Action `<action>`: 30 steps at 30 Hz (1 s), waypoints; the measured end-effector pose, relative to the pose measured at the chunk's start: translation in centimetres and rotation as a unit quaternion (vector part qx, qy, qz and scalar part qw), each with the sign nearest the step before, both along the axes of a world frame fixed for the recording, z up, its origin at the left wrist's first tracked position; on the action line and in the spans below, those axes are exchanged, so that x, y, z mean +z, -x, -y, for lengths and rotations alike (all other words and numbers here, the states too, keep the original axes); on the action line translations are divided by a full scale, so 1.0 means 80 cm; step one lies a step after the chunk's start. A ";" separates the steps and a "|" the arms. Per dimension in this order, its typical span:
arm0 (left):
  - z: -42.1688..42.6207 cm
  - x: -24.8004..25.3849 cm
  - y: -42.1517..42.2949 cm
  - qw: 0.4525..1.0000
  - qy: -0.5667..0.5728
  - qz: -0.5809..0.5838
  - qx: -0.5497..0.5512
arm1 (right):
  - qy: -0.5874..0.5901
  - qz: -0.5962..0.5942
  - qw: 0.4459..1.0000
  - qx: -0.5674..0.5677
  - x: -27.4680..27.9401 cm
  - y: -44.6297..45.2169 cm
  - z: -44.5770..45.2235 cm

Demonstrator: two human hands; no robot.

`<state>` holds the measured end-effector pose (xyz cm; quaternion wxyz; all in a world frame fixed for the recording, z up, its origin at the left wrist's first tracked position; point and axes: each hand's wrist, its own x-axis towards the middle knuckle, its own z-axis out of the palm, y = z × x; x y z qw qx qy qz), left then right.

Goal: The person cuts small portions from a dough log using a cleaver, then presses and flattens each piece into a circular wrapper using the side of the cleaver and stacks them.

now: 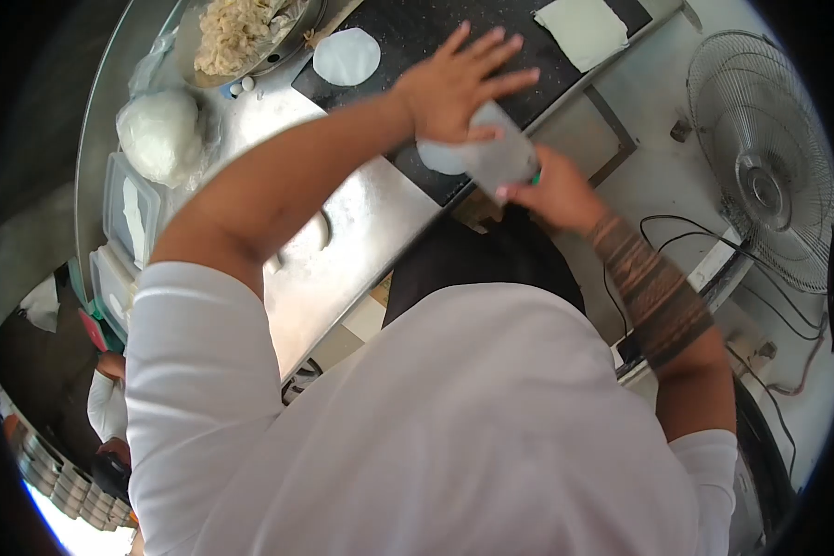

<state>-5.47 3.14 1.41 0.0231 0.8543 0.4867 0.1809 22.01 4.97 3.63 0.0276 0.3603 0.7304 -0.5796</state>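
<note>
My right hand (563, 193) is closed around the handle of a cleaver (505, 165), whose wide grey blade is blurred. A bit of green shows at the grip. My left hand (459, 88) is stretched out with its fingers spread, and its thumb lies over the blade. Whether the thumb presses on the metal, I cannot tell. Partly under the blade is a thin, pale dough round (438, 157) on the black board (389, 28). A second white dough round (347, 57) lies flat farther left on the board.
A folded pale cloth (582, 33) sits at the board's right end. To the left are a metal bowl (311, 20) of chunky filling, a plastic-wrapped white mass (160, 137) and lidded containers (120, 218). A wire-cage fan (760, 157) and cables are on the right. Another person's arm (108, 403) shows lower left.
</note>
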 end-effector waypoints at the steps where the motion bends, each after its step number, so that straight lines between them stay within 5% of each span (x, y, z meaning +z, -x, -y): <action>1: 0.023 -0.017 -0.015 0.999 0.034 0.011 -0.002 | -0.025 0.012 1.000 0.000 -0.015 -0.013 0.024; 7: -0.036 -0.012 -0.052 0.997 0.053 -0.056 0.019 | -0.038 0.123 0.992 -0.005 0.001 -0.031 -0.030; 10: -0.069 -0.019 -0.030 0.988 -0.093 -0.082 0.094 | -0.135 0.030 0.990 0.038 -0.023 -0.012 -0.099; 11: -0.069 0.001 -0.015 0.995 0.005 -0.055 0.084 | -0.185 0.010 0.980 0.072 -0.030 -0.007 -0.116; 14: -0.086 -0.025 0.003 0.974 -0.063 -0.009 0.218 | -0.239 0.150 0.954 0.104 0.039 0.039 -0.127; 18: -0.066 0.055 0.027 0.903 0.272 0.148 0.298 | -0.193 0.116 0.974 0.032 0.020 0.000 -0.073; 20: -0.054 0.022 0.015 0.885 0.310 0.096 0.334 | -0.095 0.088 0.991 0.022 -0.001 -0.049 -0.046; 21: -0.029 0.036 0.009 0.918 0.312 0.087 0.231 | -0.111 0.097 0.988 0.037 -0.001 -0.072 -0.031; 22: -0.024 0.042 0.002 0.808 0.523 0.117 0.244 | -0.128 0.106 0.985 0.052 0.005 -0.092 -0.017; 23: -0.004 0.042 -0.009 0.758 0.565 0.175 0.273 | -0.120 0.136 0.981 0.071 0.024 -0.104 -0.006; 24: 0.013 0.062 -0.023 0.758 0.555 0.163 0.302 | -0.114 0.164 0.976 0.089 0.045 -0.112 0.000; 26: 0.049 0.020 -0.016 0.905 0.303 0.071 0.291 | -0.108 0.154 0.979 0.077 0.047 -0.123 -0.008; 30: 0.091 0.017 -0.007 0.807 0.271 0.266 0.452 | -0.177 0.050 0.983 -0.024 0.003 -0.106 -0.074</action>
